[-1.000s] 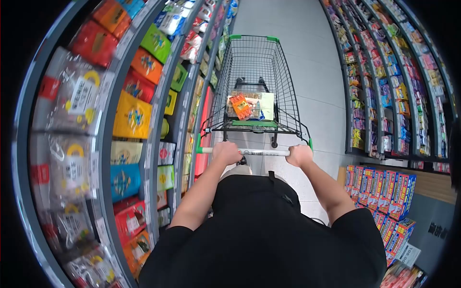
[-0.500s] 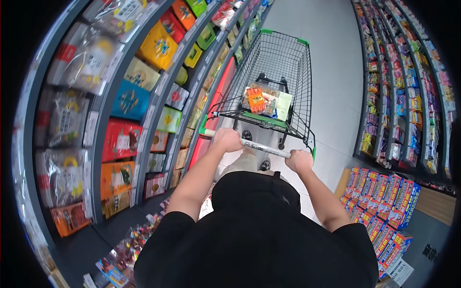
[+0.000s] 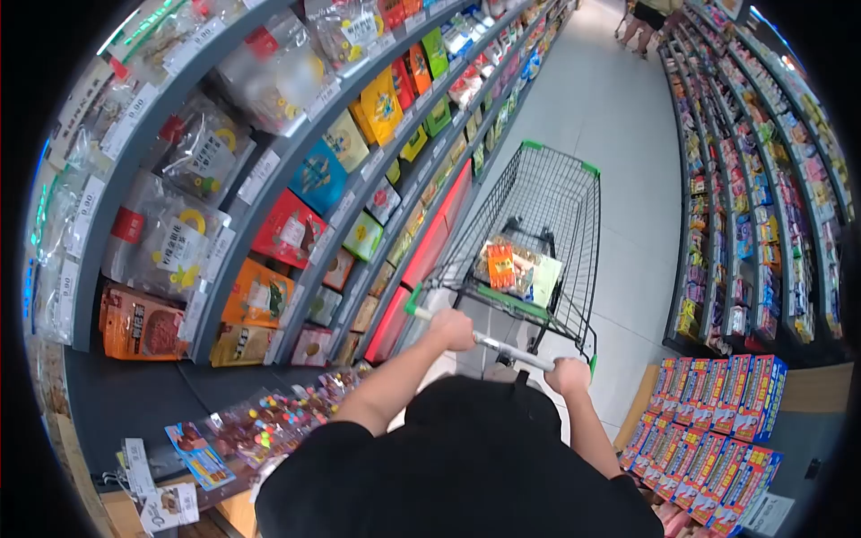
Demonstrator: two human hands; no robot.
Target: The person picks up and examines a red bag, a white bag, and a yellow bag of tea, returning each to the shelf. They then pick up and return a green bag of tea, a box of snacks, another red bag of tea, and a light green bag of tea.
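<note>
Both of my hands are wrapped round the handlebar [image 3: 513, 351] of a shopping cart [image 3: 549, 206]. My left hand [image 3: 451, 330] grips it towards its left end, and my right hand [image 3: 569, 376] holds it by the right end. The cart is black wire with green corner pieces and stands directly in front of me. On the near part of its basket lie an orange package [image 3: 500, 264], a clear pack beside it and a pale green packet [image 3: 546, 278]. Their contents are too small to make out.
Shelves of bagged goods [image 3: 291, 229] curve along the left, close to the cart. Snack shelves [image 3: 717, 197] line the right, with stacked colourful boxes [image 3: 708, 394] nearer me. Grey aisle floor [image 3: 619, 134] runs ahead to a person [image 3: 647, 20] at the far end.
The view has tilted up, so the cart and hands appear lower and more of the aisle shows, including a person far ahead. Both hands still grip the handlebar.
</note>
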